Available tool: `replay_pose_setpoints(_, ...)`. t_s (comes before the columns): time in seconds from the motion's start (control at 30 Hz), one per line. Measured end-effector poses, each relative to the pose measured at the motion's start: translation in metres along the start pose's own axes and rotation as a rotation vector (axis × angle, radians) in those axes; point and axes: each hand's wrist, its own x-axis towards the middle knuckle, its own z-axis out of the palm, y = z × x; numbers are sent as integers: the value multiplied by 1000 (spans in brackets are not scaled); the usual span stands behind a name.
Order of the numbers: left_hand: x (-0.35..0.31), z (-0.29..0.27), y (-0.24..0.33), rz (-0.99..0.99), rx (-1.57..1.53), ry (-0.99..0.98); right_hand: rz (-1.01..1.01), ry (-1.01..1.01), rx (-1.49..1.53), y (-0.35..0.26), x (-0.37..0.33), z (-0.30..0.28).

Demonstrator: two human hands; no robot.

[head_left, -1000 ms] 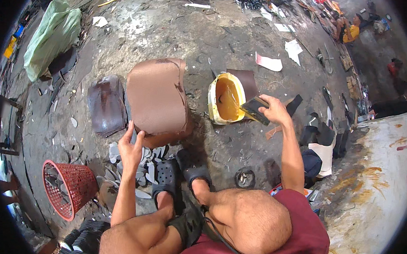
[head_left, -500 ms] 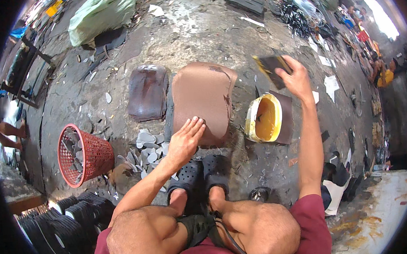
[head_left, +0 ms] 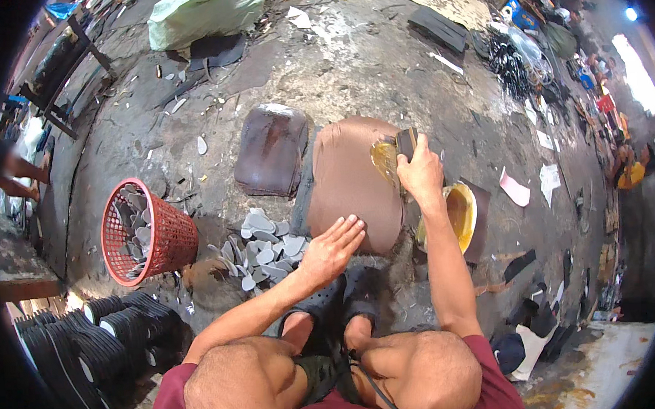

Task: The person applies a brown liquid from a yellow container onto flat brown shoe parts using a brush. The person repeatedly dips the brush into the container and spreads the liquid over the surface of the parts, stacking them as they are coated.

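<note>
The person sits with knees bent over a grey, dirty floor (head_left: 215, 188). Right in front of the feet is a big, smooth brown sheet with rounded corners (head_left: 349, 188). It lies on the floor, straight ahead and a little to the right of the middle.

The left hand (head_left: 333, 250) is flat on the near part of the brown sheet. Its fingers are straight and close together, and it holds nothing.

The right hand (head_left: 422, 171) holds a dark, flat, stiff scraper (head_left: 407, 142) tight between thumb and fingers. The scraper is at the right side of the sheet, up near the far end. Just to its left is a shiny, yellow-brown, sticky smear (head_left: 384, 161) on the sheet.

Behind the right forearm is a white and yellow tub (head_left: 475, 215) with yellow-brown goo inside. Part of the tub is hidden by the arm.

To the left of the sheet is a dark brown, shiny stack of flat pieces (head_left: 269, 150). Nearer to the person is a loose pile of small grey, rounded pieces (head_left: 267, 248). Next to that, a red plastic basket with holes (head_left: 174, 238) leans over, with more grey bits in it. Many black, flat, sole-shaped pieces (head_left: 69, 359) are at the lower left.
</note>
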Motion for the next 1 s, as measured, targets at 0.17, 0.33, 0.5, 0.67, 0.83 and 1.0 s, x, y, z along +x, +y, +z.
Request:
replay_pose_setpoints(0.17, 6, -2, 6, -1, -40, -35, -116, -126, -85, -29, 80, 14)
replay_pose_setpoints(0.33, 3, -4, 7, -17, -23, -29, -764, -624, -155, -90, 91, 35)
replay_pose_setpoints(0.5, -8, 10, 10, -131, -117, -12, -1108, -877, -55, -114, -38, 27)
replay_pose_setpoints(0.67, 10, -5, 20, 10, -40, 44, -444, -318, -166, -34, 67, -13)
replay_pose_setpoints(0.83, 12, 4, 24, 1, 25, -100, -780, -476, -188, -45, 6, 24)
replay_pose_setpoints(1.0, 6, 25, 18, -202, -343, 18, -1034, -671, -26, -93, -80, 28)
